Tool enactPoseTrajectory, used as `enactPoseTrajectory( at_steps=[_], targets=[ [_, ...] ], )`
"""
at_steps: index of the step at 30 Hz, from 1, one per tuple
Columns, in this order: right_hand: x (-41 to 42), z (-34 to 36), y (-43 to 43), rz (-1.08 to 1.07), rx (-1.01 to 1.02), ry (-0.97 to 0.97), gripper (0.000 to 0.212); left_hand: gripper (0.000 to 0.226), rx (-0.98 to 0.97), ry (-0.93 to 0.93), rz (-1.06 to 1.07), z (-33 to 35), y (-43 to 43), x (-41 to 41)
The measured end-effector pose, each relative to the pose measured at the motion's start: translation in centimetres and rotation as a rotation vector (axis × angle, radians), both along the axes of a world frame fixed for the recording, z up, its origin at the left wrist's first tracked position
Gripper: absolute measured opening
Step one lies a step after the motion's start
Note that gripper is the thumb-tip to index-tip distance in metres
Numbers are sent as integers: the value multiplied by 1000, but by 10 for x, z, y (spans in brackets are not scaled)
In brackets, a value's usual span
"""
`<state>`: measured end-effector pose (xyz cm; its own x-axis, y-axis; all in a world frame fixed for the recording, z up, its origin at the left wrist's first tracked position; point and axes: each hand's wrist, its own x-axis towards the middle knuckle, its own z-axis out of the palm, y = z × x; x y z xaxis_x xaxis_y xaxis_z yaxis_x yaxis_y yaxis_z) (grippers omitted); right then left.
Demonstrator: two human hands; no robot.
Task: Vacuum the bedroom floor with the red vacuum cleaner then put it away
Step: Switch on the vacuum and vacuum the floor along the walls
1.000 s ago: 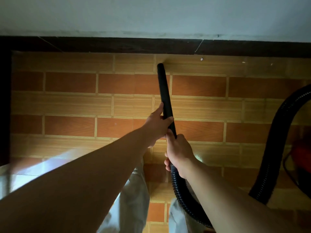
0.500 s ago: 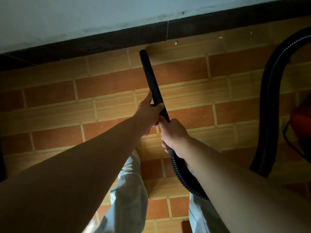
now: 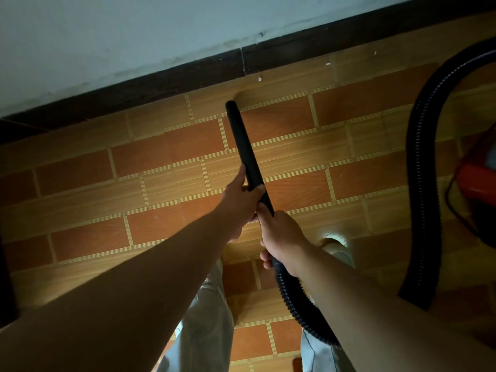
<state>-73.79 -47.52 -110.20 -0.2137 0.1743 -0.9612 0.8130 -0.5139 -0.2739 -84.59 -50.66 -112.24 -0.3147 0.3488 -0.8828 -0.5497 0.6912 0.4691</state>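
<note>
At your far left the pale wall (image 3: 107,36) meets a dark skirting (image 3: 161,84) that climbs toward the right, with the brown tiled floor (image 3: 80,170) spread below it. Your left arm comes in from the lower left. Your left hand (image 3: 239,200) wraps the black wand (image 3: 245,146) partway along, with the thumb lying up its near side and the fingers curled over it.

The wand slants up and a little left from your hands. Its tip is low at the floor, just short of the skirting; whether it touches the tile cannot be told. A pale speck (image 3: 259,79) lies near the tip, just beyond it to the right.

Your right hand (image 3: 281,237) grips directly behind the left, the two touching, fingers curled round where the wand meets the ribbed hose (image 3: 298,304). The hose drops past your light trousers (image 3: 209,331) and goes under your right arm. A shoe (image 3: 338,248) shows just right of that wrist.

Further right the hose rises in a tall loop. At the right edge, beside the loop, sits the red vacuum (image 3: 480,181), partly cut off by the frame.
</note>
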Motion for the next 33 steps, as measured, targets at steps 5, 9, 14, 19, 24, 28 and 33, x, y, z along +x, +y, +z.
enactPoseTrajectory(
  at_steps=[5,9,14,19,24,28,33],
  targets=[
    [-12,1,21,-49,42,-5,60,75,16,41,-15,1,24,-9],
    [-9,2,20,-67,34,5,61,75,11,52,-47,5,25,-9],
    [15,9,3,-68,15,-16,61,76,-5,-19,-65,9,12,12],
    [22,11,20,-96,41,-33,59,76,-11,-19,-83,9,31,19],
    [14,3,57,-107,40,-20,56,73,-25,31,-92,9,73,15],
    [10,1,77,-66,31,-22,57,73,-41,68,-61,8,88,15],
    [31,6,79,-16,12,-8,60,74,-50,48,-47,14,87,33]
  ],
)
